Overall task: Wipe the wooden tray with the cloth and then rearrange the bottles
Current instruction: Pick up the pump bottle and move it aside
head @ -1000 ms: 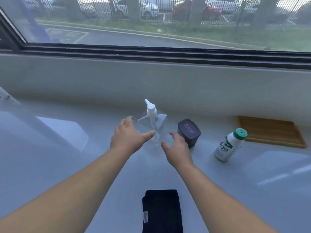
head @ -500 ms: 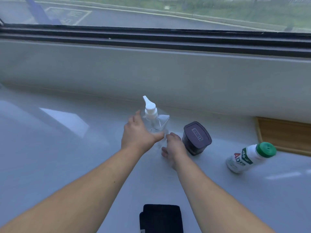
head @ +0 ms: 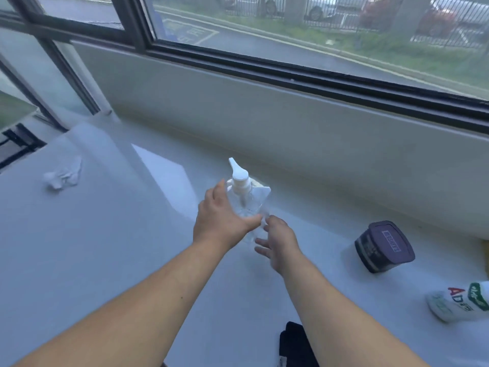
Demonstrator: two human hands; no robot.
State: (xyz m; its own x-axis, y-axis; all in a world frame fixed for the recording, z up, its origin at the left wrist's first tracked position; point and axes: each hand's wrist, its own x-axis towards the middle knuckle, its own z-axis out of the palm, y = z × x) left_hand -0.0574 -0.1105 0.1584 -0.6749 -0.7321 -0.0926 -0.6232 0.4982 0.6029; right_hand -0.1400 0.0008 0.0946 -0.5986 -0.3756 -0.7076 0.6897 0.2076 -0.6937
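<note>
A clear pump bottle (head: 244, 197) with a white pump head stands on the white sill. My left hand (head: 221, 221) wraps around its left side and grips it. My right hand (head: 277, 242) is at the bottle's lower right, fingers spread and touching its base. A dark jar (head: 383, 246) with a purple lid sits to the right. A white bottle (head: 460, 303) with red and green print leans at the right edge. The black cloth (head: 296, 345) lies folded near the bottom, partly behind my right forearm. Only a yellow sliver of the wooden tray (head: 486, 256) shows at the right edge.
A crumpled white tissue (head: 63, 174) lies on the sill (head: 105, 234) far left. A low grey wall (head: 264, 115) under the window backs the sill. A dark window frame and an opening stand at the far left.
My left hand has closed around the pump bottle and my right hand has come to its base. The view has swung left, so the tray and white bottle slid to the right edge.
</note>
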